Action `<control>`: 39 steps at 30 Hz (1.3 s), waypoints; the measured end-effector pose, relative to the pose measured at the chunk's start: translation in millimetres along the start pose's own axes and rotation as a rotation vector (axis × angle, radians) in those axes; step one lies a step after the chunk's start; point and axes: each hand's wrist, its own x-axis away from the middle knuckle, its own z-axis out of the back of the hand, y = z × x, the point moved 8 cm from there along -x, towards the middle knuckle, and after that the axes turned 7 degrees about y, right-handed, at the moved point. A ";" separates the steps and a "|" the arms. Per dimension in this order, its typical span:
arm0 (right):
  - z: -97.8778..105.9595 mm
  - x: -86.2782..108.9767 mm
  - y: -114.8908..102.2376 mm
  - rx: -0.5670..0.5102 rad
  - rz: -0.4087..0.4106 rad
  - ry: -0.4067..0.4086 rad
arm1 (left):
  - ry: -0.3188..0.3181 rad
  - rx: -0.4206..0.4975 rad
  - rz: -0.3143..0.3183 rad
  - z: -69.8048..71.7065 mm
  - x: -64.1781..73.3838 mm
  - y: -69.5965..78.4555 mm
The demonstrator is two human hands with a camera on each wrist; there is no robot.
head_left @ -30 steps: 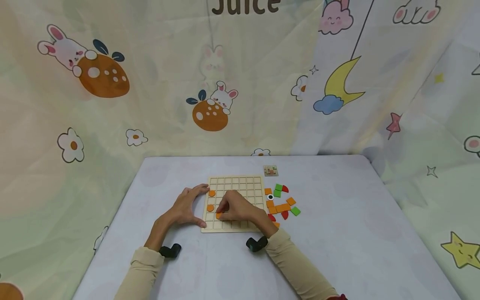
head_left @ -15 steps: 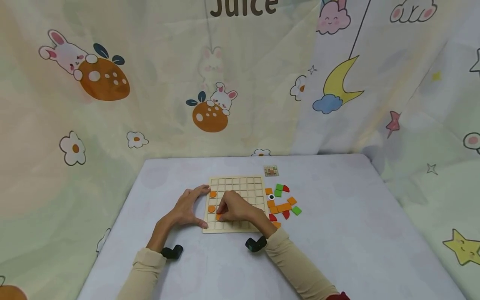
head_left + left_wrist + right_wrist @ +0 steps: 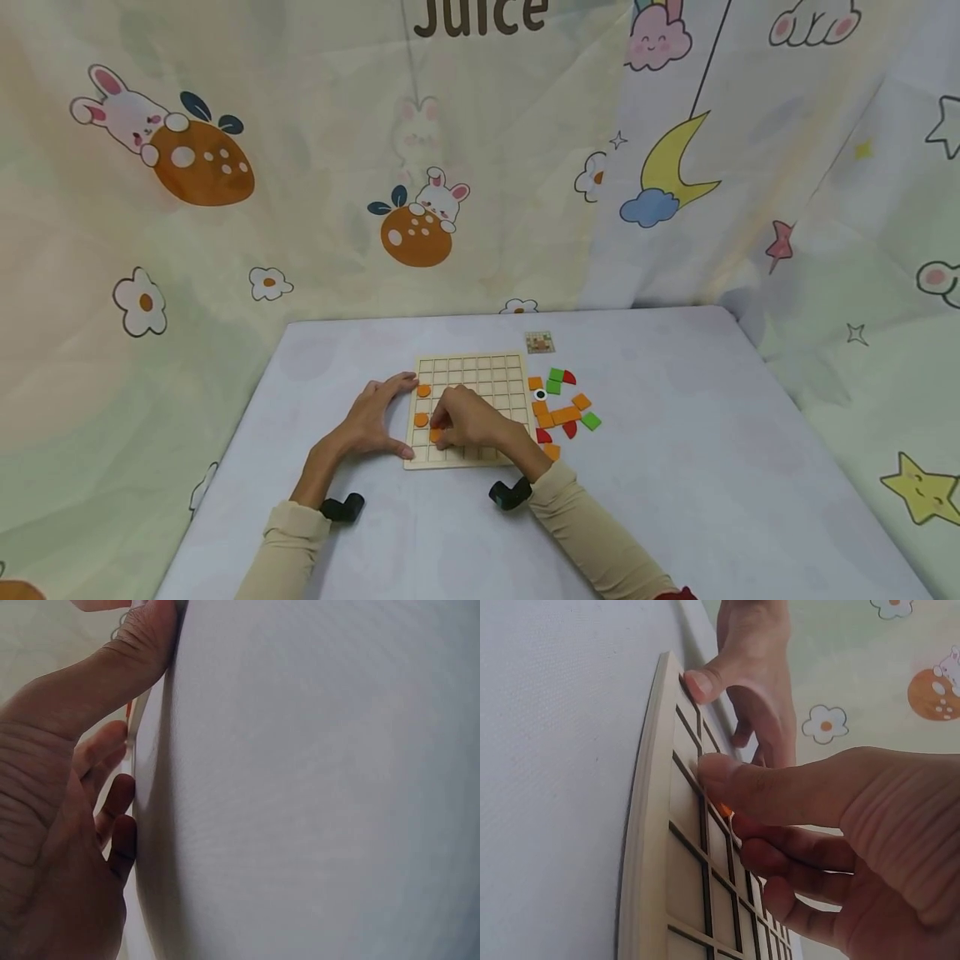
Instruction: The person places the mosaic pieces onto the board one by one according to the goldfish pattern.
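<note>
A wooden grid board [image 3: 487, 375] lies on the table. My left hand [image 3: 367, 417] is spread along its left side, thumb at the near left corner and fingertips at the edge farther up. In the left wrist view the thumb [image 3: 97, 690] stands apart from the fingers. My right hand [image 3: 472, 418] pinches an orange disc [image 3: 435, 436] over the second column. In the right wrist view a sliver of that disc [image 3: 726, 811] shows between thumb and fingers. One orange disc [image 3: 423, 391] and another orange disc [image 3: 421, 420] sit in the left column.
Right of the board lie several loose pieces: orange squares [image 3: 566, 415], green squares [image 3: 591, 421], red quarter-rounds [image 3: 570, 429] and a white disc with a black centre [image 3: 540, 395]. A small patterned card [image 3: 539, 342] lies behind them. A printed cloth [image 3: 517, 208] hangs behind the table.
The right thumb and index finger have shifted slightly around the orange disc, which stays at about the same place on the board. The left hand keeps its place. The head view has tilted a little.
</note>
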 end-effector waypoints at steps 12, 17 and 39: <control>23.9 12.1 3.4 -0.065 -0.042 0.046 | 0.047 0.001 -0.058 0.7 1.1 3.6; 43.0 23.8 13.8 -0.066 -0.054 0.079 | 0.011 -0.001 0.001 -0.2 -0.1 2.8; 79.9 64.0 58.9 -0.105 -0.081 0.197 | 0.006 -0.027 0.008 -3.2 0.5 0.4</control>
